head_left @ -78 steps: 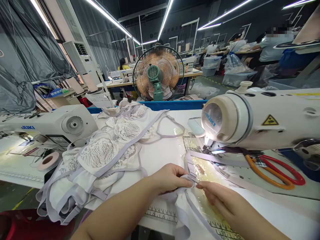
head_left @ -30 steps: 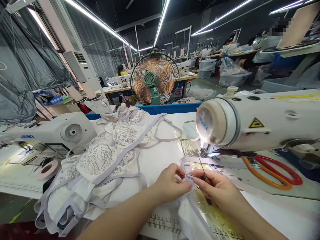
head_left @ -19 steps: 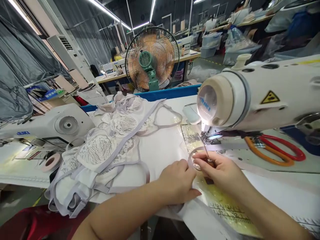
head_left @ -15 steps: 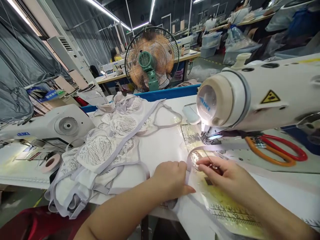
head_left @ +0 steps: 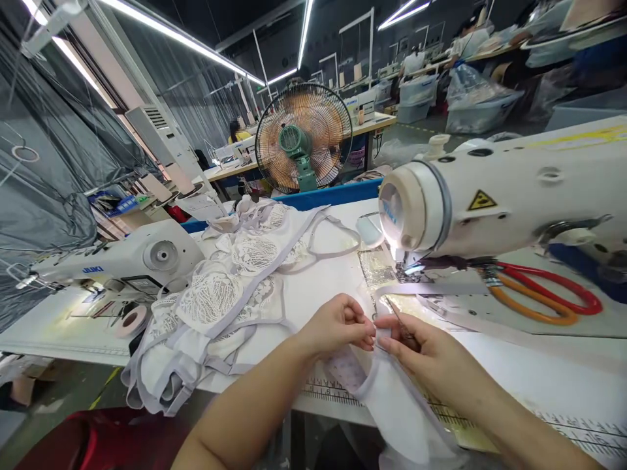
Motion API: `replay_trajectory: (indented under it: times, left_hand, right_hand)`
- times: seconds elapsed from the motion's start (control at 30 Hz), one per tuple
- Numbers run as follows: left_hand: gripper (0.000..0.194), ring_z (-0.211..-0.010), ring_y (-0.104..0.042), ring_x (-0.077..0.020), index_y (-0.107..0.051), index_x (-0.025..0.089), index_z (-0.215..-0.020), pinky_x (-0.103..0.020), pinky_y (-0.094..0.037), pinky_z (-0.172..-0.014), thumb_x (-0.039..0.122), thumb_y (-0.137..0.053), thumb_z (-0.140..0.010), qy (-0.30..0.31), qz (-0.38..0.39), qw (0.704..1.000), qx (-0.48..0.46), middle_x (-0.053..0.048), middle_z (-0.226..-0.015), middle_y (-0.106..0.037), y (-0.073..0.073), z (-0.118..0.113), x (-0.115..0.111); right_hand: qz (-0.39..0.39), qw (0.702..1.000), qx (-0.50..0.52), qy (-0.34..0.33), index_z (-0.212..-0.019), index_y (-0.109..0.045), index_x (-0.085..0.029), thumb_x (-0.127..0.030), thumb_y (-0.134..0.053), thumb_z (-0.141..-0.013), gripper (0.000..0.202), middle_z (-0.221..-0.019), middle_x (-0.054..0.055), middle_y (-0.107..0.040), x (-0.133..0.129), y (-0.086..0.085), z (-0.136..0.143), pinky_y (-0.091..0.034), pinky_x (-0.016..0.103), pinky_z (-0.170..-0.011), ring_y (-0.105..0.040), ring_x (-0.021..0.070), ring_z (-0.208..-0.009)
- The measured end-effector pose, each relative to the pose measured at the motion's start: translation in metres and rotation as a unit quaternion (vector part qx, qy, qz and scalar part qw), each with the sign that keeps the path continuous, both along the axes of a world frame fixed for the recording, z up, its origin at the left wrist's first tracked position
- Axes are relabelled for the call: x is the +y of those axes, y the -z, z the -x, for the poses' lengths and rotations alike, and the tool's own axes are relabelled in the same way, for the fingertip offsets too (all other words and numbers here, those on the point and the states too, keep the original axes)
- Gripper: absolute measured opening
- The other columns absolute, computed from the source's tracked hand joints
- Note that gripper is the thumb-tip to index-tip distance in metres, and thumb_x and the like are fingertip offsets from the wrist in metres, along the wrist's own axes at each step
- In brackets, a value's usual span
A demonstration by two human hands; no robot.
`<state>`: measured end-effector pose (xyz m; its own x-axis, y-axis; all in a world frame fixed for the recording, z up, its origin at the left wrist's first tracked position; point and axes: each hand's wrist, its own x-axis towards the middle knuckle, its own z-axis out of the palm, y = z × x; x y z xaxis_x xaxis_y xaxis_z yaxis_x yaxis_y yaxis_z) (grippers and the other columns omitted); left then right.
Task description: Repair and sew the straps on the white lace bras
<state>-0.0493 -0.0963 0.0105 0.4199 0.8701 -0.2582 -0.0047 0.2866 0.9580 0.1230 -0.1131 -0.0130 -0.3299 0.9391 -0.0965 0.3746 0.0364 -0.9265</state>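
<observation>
A pale lilac-and-white bra (head_left: 399, 398) hangs over the table's front edge, its strap (head_left: 385, 334) rising between my hands. My right hand (head_left: 416, 346) pinches the strap between thumb and forefinger. A thin pointed metal tool (head_left: 399, 318), perhaps thread snips, also sits in its fingers; the handle is mostly hidden. My left hand (head_left: 343, 329) is closed beside the strap, fingertips together at its edge; what they pinch is hidden. Beyond, a lilac band (head_left: 431, 288) runs past the lit needle area of the sewing machine (head_left: 421, 202).
Lace bras (head_left: 220, 294) are heaped on the left of the table. Orange-and-red-handled scissors (head_left: 543, 294) lie at right below the machine arm. A second sewing machine (head_left: 132, 258) and a tape roll (head_left: 132, 321) stand left; a large fan (head_left: 304, 140) is behind.
My left hand has turned and opened its fist into a pinch closer to my right fingertips. The strap is now between my right fingers. The whole view has shifted slightly.
</observation>
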Motion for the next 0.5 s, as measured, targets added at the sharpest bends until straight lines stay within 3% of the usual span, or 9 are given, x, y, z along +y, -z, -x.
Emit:
replay_trajectory:
  times: [0.1, 0.2, 0.3, 0.4, 0.5]
  left_hand:
    - [0.045, -0.051, -0.054, -0.0094, -0.047, 0.015, -0.079, -0.023, -0.044, -0.05, 0.043, -0.074, -0.057, 0.052, 0.063, 0.996, 0.026, 0.002, -0.062, -0.056, -0.003, -0.001, -0.006]
    - [0.039, -0.041, -0.042, -0.0043, -0.054, 0.013, -0.074, -0.018, -0.03, -0.04, 0.042, -0.074, -0.056, 0.108, 0.084, 0.989, 0.046, 0.005, -0.054, -0.049, 0.001, -0.003, -0.01]
    - [0.032, -0.039, -0.034, -0.0025, -0.056, 0.013, -0.071, -0.018, -0.02, -0.039, 0.037, -0.071, -0.058, 0.07, 0.066, 0.994, 0.045, 0.007, -0.051, -0.045, 0.009, -0.006, -0.01]
    - [0.027, -0.042, -0.034, -0.0034, -0.056, 0.013, -0.069, -0.019, -0.021, -0.043, 0.036, -0.068, -0.06, 0.038, 0.044, 0.997, 0.041, 0.006, -0.051, -0.045, 0.014, -0.009, -0.007]
    - [0.026, -0.046, -0.036, -0.0046, -0.055, 0.013, -0.067, -0.02, -0.024, -0.046, 0.035, -0.066, -0.06, 0.018, 0.023, 0.998, 0.047, 0.005, -0.052, -0.046, 0.015, -0.01, -0.005]
  right_hand:
    - [-0.046, 0.997, -0.025, 0.053, -0.098, -0.055, -0.021, -0.049, -0.048, -0.077, 0.035, -0.067, -0.001, -0.056, 0.002, -0.001, -0.005, -0.042, 0.028, -0.056, -0.052, 0.0161, -0.062]
    - [-0.069, 0.994, -0.042, 0.076, -0.096, -0.055, -0.021, -0.047, -0.047, -0.076, 0.034, -0.065, -0.001, -0.054, 0.004, -0.003, -0.008, -0.042, 0.028, -0.056, -0.051, 0.0163, -0.059]
    - [-0.071, 0.993, -0.055, 0.075, -0.097, -0.055, -0.021, -0.046, -0.045, -0.077, 0.033, -0.068, 0.0, -0.057, 0.008, -0.003, -0.009, -0.043, 0.028, -0.059, -0.054, 0.0167, -0.063]
    - [-0.088, 0.991, -0.093, 0.048, -0.099, -0.057, -0.022, -0.044, -0.042, -0.078, 0.034, -0.07, 0.0, -0.059, 0.011, -0.004, -0.01, -0.043, 0.029, -0.059, -0.054, 0.0167, -0.062]
    - [-0.146, 0.974, -0.16, 0.073, -0.103, -0.059, -0.023, -0.043, -0.044, -0.077, 0.036, -0.071, 0.001, -0.059, 0.01, -0.004, -0.011, -0.041, 0.029, -0.056, -0.054, 0.0179, -0.061]
